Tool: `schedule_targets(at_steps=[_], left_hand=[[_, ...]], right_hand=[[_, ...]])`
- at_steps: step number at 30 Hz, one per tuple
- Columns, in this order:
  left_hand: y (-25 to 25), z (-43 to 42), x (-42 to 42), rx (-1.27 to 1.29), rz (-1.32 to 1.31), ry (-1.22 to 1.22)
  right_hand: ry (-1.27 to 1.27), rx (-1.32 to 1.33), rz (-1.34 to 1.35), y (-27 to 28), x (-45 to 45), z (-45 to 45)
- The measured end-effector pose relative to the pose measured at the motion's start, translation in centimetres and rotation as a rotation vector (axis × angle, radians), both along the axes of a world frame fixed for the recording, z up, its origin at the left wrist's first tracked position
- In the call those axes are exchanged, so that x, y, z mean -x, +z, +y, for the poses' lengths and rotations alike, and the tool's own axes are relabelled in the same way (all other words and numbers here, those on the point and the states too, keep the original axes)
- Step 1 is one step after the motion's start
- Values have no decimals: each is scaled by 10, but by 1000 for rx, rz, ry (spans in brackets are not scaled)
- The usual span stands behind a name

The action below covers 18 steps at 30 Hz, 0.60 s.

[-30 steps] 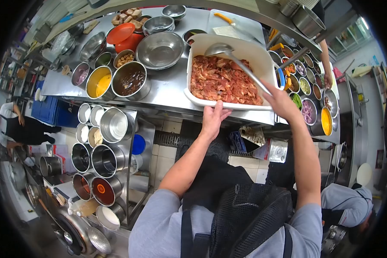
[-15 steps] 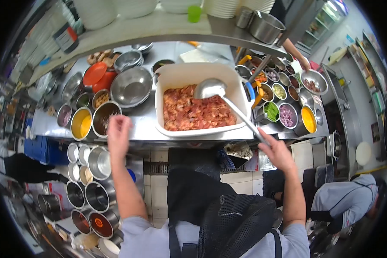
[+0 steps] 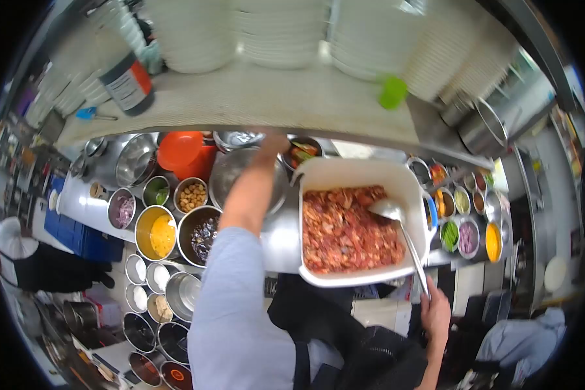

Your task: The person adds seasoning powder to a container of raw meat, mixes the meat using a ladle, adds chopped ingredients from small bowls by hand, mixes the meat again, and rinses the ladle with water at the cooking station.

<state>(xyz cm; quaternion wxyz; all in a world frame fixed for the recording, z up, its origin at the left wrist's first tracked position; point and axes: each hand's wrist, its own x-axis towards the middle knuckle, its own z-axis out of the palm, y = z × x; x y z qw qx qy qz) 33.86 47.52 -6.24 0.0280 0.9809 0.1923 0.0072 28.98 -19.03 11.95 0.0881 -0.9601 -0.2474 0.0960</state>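
My right hand [image 3: 436, 311] is wrapped round the handle of a large metal ladle [image 3: 388, 208]. The ladle's bowl rests on raw cut meat [image 3: 348, 237] in a deep white tub [image 3: 365, 279]. My left arm stretches forward over a wide steel bowl [image 3: 221, 188]. At its end, my left hand [image 3: 276, 142] lies blurred at the shelf's edge, its fingers not readable. Beside that hand stands a dark-rimmed bowl [image 3: 303, 153] with red and green pieces. Below the left forearm sits a pot of dark glossy contents [image 3: 205, 238].
A shelf [image 3: 260, 104] with stacked white bowls overhangs the counter's back. Left stand an orange bowl [image 3: 181, 151] and a pot of yellow liquid [image 3: 156, 233]. Pots of chopped vegetables [image 3: 468, 238] line the right. Other people [image 3: 523, 344] are on both sides.
My left hand has gone from above the dark pot to the counter's back. The view has shifted forward and left. My right hand keeps the ladle, now lower at the tub's right side.
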Motion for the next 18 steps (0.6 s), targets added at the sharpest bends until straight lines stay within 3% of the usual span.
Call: schedule_targets(at_steps=[6,8,15,18], left_hand=[[4,9,-4,407,-75,150],[8,7,-5,544,-137,194],[44,7,17,1101,-516,346],[61,3,46,1276,-704,387]], right_hand=[[37,-79,24,-4,14,26],[-106,-42,141,0,18,32],[3,-97,75,-31,7,0],[185,-225,-20,-42,-3,-12]])
